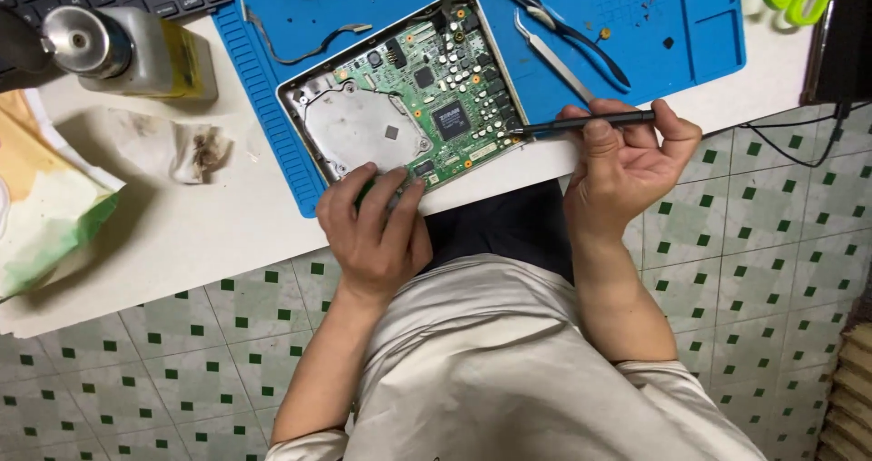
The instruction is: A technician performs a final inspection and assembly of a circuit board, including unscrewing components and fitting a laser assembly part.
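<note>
Right hand [627, 166], right of centre, pinching a slim black screwdriver [586, 122], tip at the green circuit board [436, 98]. Left hand [372, 229], fingers spread, pressing the open metal device case [304, 120] at centre. Blue work mat [690, 34] beneath; tweezers [554, 57] above.

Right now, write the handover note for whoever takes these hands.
Left hand: pressing on the near edge of the opened device, steadying it on the blue mat.
Right hand: holds a thin black screwdriver, tip at the green circuit board.
Done: cover is off, board exposed.
Left: board sits in its metal tray.
Tweezers lie behind.
</note>
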